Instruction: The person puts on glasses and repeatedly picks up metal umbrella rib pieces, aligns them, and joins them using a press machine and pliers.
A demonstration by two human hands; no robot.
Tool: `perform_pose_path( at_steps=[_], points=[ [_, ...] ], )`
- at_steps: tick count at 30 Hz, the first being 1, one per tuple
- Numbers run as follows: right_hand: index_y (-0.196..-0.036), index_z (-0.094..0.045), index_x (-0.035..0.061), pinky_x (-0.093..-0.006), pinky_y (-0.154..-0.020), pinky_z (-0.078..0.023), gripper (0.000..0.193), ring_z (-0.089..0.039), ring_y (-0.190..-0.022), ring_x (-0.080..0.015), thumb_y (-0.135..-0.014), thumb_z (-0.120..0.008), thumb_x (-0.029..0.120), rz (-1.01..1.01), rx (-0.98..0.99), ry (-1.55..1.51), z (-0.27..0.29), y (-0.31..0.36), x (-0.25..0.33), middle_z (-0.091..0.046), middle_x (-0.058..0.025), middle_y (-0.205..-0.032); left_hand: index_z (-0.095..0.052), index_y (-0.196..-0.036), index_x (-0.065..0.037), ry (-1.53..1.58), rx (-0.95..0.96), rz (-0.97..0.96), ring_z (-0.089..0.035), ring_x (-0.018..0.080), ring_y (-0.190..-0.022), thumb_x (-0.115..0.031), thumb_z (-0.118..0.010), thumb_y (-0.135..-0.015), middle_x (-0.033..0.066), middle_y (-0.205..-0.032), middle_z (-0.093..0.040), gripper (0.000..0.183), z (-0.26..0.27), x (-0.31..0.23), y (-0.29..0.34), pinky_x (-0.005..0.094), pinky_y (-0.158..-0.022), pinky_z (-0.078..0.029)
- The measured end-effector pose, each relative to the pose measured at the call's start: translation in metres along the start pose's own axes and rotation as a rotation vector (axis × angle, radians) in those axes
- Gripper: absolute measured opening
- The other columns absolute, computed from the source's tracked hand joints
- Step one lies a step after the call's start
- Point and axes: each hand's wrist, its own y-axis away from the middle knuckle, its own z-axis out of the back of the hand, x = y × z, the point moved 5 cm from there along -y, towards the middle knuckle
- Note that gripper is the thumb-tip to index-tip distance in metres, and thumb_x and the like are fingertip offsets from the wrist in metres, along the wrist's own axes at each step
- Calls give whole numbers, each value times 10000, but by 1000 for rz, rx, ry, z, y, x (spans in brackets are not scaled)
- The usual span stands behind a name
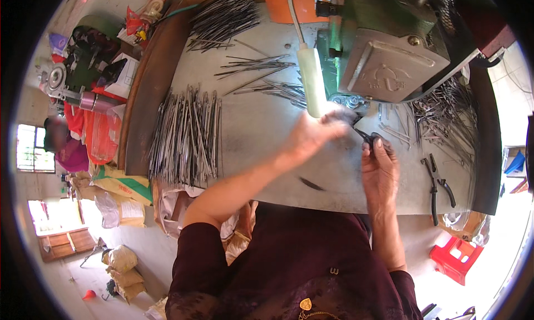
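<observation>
My left hand (322,132) reaches to the front of a green machine (334,36), just below the white stem of a work lamp (312,80). Its fingers look dark and are smeared by motion, so I cannot tell what they hold. Close by on the right, my right hand (381,167) is closed in a pinch on a dark, slim, pointed piece (364,135) that angles up toward the left hand. Its exact kind is unclear. Small metal parts of the machine (353,101) show just above both hands.
Thin metal rods lie in a large bundle (186,136) at left, a dark pile (225,16) at far left and a loose heap (445,111) at right. Pliers (436,186) rest at the right of the metal table (267,181). A red stool (456,259) stands below.
</observation>
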Motion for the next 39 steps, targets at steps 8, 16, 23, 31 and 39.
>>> perform_pose_path(
  at_steps=[8,16,23,31,39],
  points=[
    [-1449,-390,108,-365,-559,-530,715,-601,-631,-243,-786,-578,-84,637,624,1713,-57,66,40,-547,-100,-752,-684,-976,-56,-1531,-432,-257,-526,328,-1006,-161,-645,-835,130,-1055,-595,180,135,-11,-76,444,-788,-471],
    [-1202,-600,41,-364,-487,-487,423,-583,-582,-252,-788,-675,0,772,869,1572,-27,58,-3,-532,-96,-687,-576,-1032,9,-1325,-254,-720,-608,322,-826,-77,-596,-872,157,-961,-606,183,97,-30,-54,394,-684,-504],
    [-1049,-614,-16,-232,-413,-392,284,-533,-463,-113,-908,-617,230,-100,224,962,-40,1,14,-600,-53,-673,-562,-1206,12,0,-65,193,-592,126,-714,-101,-674,-872,65,-868,-638,370,11,-8,4,258,-644,-490],
    [-992,-602,-9,-202,-395,-362,286,-512,-457,-79,-915,-593,266,-25,185,736,-46,-13,11,-615,-51,-692,-548,-1264,-11,440,-100,318,-582,91,-771,-144,-670,-896,22,-891,-625,410,-19,16,22,226,-679,-473],
    [-944,-572,-33,-228,-405,-410,282,-548,-475,-105,-906,-581,246,-39,229,729,-38,-20,9,-626,-70,-691,-536,-1290,-6,446,-81,314,-565,83,-764,-123,-648,-908,14,-886,-609,415,-27,16,25,227,-669,-462]
  ],
)
